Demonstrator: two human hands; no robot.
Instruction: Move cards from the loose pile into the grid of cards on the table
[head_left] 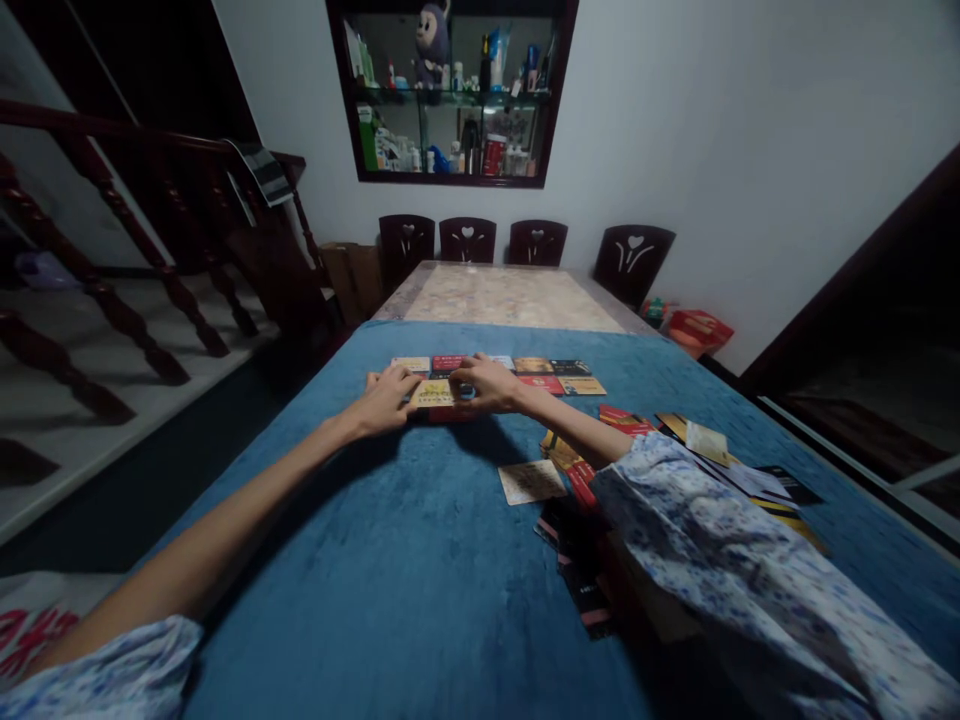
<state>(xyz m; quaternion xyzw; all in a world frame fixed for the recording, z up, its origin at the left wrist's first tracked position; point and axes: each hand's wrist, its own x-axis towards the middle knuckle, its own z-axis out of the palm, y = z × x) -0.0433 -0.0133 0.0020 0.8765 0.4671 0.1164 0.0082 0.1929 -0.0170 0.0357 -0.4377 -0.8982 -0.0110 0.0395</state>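
Both my hands grip a yellow card [433, 395] with dark print, tilted up slightly at the far part of the blue cloth. The fingers of my left hand [384, 405] pinch its left edge. My right hand [489, 384] has thumb and fingers closed at its right edge. Beneath and around it lie cards in two rows: a pale card [410, 364], a red card [448, 362], a tan card [533, 366], a black card [571, 367] and an orange card [583, 386]. My right hand partly hides some of the others.
A cream card [531, 482] lies below my right forearm. Several loose cards, among them a black and pink card [589, 598] and a small pale card [706, 441], spread over the right of the blue cloth [390, 560]. Dark chairs [466, 240] stand behind the table.
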